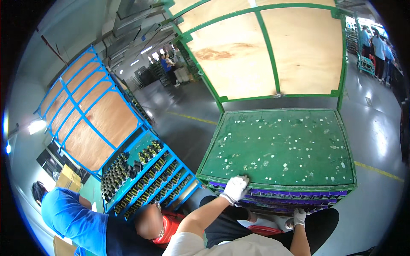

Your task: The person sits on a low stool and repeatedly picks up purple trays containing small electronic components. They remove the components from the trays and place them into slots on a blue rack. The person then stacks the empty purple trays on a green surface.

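My left hand (236, 189), in a white glove, lies against the front rim of a green cart (277, 149) with its fingers curled over the edge. Lower and to the right, my right hand (299, 217), also gloved in white, is at the front of the purple trays (273, 198) stacked under the cart top. Its fingers are bent; what they hold, if anything, is hidden. Worn pale spots dot the green top. Both my knees, in black, are bent close to the cart's front.
A blue-framed rack (166, 187) with dark and yellow parts on its shelves stands to the left. One person in a blue shirt (74, 213) bends beside it; another in red (171, 226) is close at my left. A green-framed wooden panel (232, 55) rises behind the cart.
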`<state>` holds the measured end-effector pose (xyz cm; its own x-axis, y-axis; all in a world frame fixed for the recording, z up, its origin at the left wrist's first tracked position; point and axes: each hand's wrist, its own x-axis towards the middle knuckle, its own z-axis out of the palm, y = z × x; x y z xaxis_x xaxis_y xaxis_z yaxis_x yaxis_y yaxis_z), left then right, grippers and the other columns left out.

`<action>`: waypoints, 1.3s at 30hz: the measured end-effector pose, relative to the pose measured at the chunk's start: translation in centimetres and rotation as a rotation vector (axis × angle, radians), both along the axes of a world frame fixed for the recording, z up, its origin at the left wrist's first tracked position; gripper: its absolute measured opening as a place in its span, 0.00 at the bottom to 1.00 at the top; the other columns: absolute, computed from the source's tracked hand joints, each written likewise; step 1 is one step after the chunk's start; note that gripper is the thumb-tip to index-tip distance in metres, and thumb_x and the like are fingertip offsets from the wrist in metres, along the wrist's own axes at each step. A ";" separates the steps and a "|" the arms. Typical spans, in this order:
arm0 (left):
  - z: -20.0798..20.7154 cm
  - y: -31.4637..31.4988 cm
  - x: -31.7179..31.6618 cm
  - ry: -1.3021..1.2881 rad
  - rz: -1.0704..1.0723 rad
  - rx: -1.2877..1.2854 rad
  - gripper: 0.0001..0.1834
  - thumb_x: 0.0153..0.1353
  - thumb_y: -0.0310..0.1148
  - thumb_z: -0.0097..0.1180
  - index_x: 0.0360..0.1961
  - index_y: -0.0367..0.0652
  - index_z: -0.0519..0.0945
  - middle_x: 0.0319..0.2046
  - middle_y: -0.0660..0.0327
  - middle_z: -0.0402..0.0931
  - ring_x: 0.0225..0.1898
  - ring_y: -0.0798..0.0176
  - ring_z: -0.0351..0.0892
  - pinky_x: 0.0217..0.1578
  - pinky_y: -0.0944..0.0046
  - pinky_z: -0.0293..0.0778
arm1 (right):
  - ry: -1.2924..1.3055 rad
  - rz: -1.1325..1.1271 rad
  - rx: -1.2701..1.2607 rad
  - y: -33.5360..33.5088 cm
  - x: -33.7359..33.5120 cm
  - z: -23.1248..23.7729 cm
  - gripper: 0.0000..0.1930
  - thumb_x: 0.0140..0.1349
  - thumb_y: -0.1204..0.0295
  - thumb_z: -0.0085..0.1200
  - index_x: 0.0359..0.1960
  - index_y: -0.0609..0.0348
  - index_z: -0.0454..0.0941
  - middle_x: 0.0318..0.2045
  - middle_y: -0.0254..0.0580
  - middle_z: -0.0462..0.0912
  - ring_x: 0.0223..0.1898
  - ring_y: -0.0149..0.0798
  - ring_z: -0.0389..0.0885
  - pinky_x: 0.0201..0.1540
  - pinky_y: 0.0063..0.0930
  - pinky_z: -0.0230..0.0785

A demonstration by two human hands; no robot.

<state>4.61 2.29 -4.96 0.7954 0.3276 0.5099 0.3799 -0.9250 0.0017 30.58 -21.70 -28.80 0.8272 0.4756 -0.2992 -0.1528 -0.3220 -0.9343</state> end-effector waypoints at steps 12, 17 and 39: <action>-2.6 -5.5 6.4 -0.128 0.323 -1.856 0.39 0.62 0.68 0.34 0.48 0.41 0.76 0.25 0.64 0.77 0.18 0.69 0.71 0.20 0.69 0.67 | 0.376 0.044 0.174 1.1 0.8 -3.7 0.11 0.61 0.72 0.54 0.40 0.65 0.71 0.33 0.41 0.78 0.31 0.36 0.78 0.31 0.30 0.73; -5.4 -2.7 4.8 -0.640 0.253 -2.264 0.32 0.62 0.66 0.39 0.43 0.47 0.74 0.31 0.60 0.78 0.22 0.67 0.69 0.23 0.67 0.66 | 0.354 0.109 0.123 1.4 0.6 -2.7 0.13 0.62 0.72 0.52 0.45 0.67 0.72 0.35 0.43 0.77 0.32 0.38 0.79 0.31 0.31 0.75; -7.7 -2.5 4.3 -0.685 0.071 -2.309 0.24 0.65 0.56 0.44 0.47 0.48 0.75 0.35 0.57 0.80 0.27 0.62 0.75 0.30 0.62 0.72 | 0.295 0.228 -0.085 1.2 0.2 -0.2 0.21 0.61 0.65 0.55 0.49 0.70 0.72 0.37 0.47 0.81 0.32 0.39 0.82 0.30 0.30 0.73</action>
